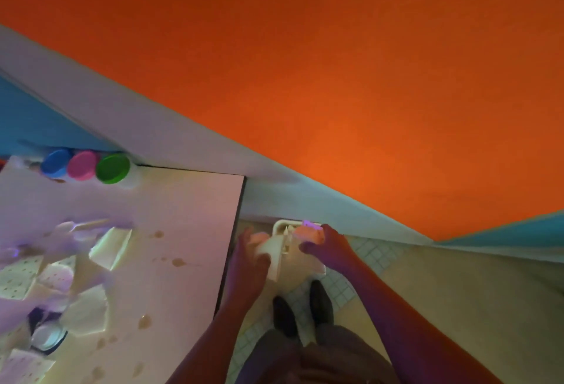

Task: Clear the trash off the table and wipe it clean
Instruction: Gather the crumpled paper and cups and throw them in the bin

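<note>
**Over the bin at lower centre: dropping trash clear of the bench edge**

Beside the bench [171, 200], at lower centre of the frame, both hands hang over a pale bin [285, 228] standing on the tiled floor. The left hand [248, 261] has its grip clenched round a folded cream paper piece [270, 257]; the right hand [328, 246] pinches a small orange-pink scrap [308, 233] at the bin's far rim. Both pieces look light and limp, so I judge the best release is low and straight down, well inside the rim, loosening one grip at a time so nothing flutters onto the floor.

Most of the task remains, by my reading. At the left of the frame the smooth, pale bench top is littered with crumpled napkins [88, 310], a folded paper [111, 248], dotted wrappers [21, 277] and a round lidded cup [47, 336], soft and blurred here. Brown splashes [178, 262] dot the surface and look like dried liquid, which will want a damp wipe. Three tubs with blue, pink and green lids [113, 169] stand at upper left against the wall; they seem to be keepers, not trash.
</note>
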Demonstrator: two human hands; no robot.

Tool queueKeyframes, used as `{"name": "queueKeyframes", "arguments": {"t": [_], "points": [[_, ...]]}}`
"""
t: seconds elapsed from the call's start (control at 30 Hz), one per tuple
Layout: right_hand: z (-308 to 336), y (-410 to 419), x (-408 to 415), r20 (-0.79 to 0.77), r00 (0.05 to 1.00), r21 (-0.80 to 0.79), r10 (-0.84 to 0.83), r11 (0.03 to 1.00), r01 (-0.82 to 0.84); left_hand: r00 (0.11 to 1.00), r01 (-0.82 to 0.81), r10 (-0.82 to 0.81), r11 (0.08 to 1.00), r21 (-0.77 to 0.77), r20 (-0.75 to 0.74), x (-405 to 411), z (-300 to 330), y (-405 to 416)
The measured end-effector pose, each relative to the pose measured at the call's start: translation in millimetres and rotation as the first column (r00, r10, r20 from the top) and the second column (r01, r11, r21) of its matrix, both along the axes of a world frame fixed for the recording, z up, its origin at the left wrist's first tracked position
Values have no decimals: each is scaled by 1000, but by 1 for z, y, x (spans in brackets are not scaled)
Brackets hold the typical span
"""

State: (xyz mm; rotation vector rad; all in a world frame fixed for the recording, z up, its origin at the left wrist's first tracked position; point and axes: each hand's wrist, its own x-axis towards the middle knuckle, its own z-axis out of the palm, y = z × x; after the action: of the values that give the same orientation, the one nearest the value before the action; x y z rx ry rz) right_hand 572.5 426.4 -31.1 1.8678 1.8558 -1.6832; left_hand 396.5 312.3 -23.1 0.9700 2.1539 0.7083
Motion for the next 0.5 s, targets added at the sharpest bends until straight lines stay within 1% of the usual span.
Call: {"name": "queueKeyframes", "arguments": {"t": [0.1,0.2,0.27,0.37,0.5], "points": [[-1,-12,10,7,996,-7,-93,996,93,997,80,-81,996,27,22,-1,-15,6],[-9,-22,14,49,981,-12,-186,982,187,987,160,-161,986,36,23,1,-27,11],[-20,-27,15,97,970,-17,-222,974,225,981,194,-194,981,9,27,3,-39,13],[-38,-31,15,127,957,-32,-260,963,266,966,258,-258,966,-13,8,3,-61,13],[-68,-32,15,169,946,-28,-277,958,286,964,265,-266,963,-44,-25,6,-91,16]]}}
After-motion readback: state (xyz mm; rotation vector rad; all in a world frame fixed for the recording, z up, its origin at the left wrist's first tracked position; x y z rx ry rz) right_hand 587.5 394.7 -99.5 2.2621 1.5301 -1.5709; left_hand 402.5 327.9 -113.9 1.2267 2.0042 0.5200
